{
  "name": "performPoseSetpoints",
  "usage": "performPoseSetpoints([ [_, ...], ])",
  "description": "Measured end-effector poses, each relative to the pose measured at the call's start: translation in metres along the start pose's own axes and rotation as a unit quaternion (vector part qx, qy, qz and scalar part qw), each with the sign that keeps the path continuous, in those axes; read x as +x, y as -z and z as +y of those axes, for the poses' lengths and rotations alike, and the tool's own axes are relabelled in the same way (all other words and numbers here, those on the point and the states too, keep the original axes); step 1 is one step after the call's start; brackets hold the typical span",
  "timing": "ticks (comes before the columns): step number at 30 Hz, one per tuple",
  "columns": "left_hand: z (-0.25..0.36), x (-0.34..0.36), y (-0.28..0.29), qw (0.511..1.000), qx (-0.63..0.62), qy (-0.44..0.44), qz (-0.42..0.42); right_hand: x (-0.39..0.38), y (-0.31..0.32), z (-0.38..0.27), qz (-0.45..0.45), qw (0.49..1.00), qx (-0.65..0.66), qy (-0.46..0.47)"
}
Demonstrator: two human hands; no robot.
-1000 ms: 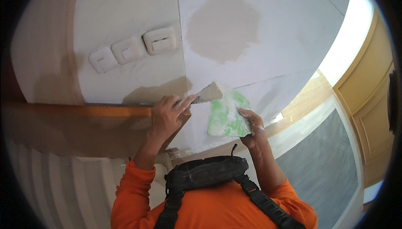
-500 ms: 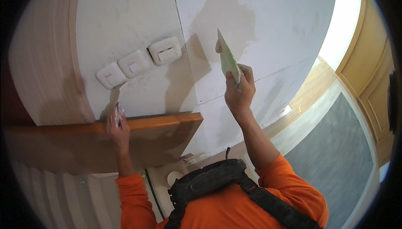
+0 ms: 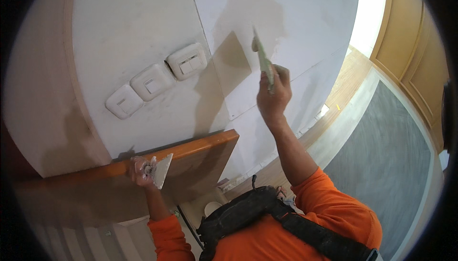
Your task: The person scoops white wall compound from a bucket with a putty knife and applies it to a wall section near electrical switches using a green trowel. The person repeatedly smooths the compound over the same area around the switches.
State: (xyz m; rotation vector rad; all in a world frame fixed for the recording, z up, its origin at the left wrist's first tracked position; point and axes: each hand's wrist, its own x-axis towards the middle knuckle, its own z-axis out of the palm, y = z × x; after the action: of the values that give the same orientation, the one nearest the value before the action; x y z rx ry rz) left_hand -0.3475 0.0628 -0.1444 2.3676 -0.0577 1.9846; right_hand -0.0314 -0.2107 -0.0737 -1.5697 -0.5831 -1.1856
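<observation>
My left hand (image 3: 140,170) is closed around the handle of a putty knife (image 3: 163,171), its pale, putty-smeared blade pointing right. It is just in front of the orange-brown wooden ledge (image 3: 198,147), and white residue coats my fingers. Higher up and to the right, my right hand (image 3: 274,98) grips a thin green putty spreader (image 3: 263,61), seen nearly edge-on and pointing up. A beige lump of putty (image 3: 255,45) clings to the spreader's left face near the tip. Behind it, the white wall (image 3: 305,27) carries a damp-looking beige patch and the spreader's shadow.
Three white wall switches (image 3: 151,83) sit in a slanting row left of a panel seam. Curved wooden trim (image 3: 45,70) borders the wall at far left. Stairs (image 3: 90,242) descend below the ledge. A grey panel (image 3: 381,170) and wood panelling (image 3: 410,32) are at right.
My left hand has dropped from beside the lowest switch to the ledge, turning the putty knife's blade rightward. The spreader in my right hand has turned more edge-on. The view has shifted slightly.
</observation>
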Motion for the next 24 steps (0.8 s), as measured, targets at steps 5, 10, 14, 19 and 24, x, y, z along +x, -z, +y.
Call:
performPoseSetpoints([
  [5,0.001,0.006,0.009,0.995,0.083,-0.046,-0.012,0.019,-0.023,-0.039,0.033,0.999,0.008,0.023],
  [10,0.001,0.005,0.000,0.999,0.027,-0.017,-0.017,0.050,-0.022,-0.040,0.071,0.991,-0.006,0.110],
  [14,0.016,0.015,-0.004,0.999,0.037,-0.009,0.000,0.055,-0.034,-0.039,0.063,0.989,-0.033,0.130],
  [19,0.010,0.010,0.000,0.997,0.071,-0.032,0.003,0.028,-0.030,-0.030,0.111,0.992,-0.009,0.064],
  [24,0.014,0.015,-0.005,0.998,0.059,-0.022,0.019,0.032,-0.044,-0.054,0.091,0.990,-0.025,0.100],
])
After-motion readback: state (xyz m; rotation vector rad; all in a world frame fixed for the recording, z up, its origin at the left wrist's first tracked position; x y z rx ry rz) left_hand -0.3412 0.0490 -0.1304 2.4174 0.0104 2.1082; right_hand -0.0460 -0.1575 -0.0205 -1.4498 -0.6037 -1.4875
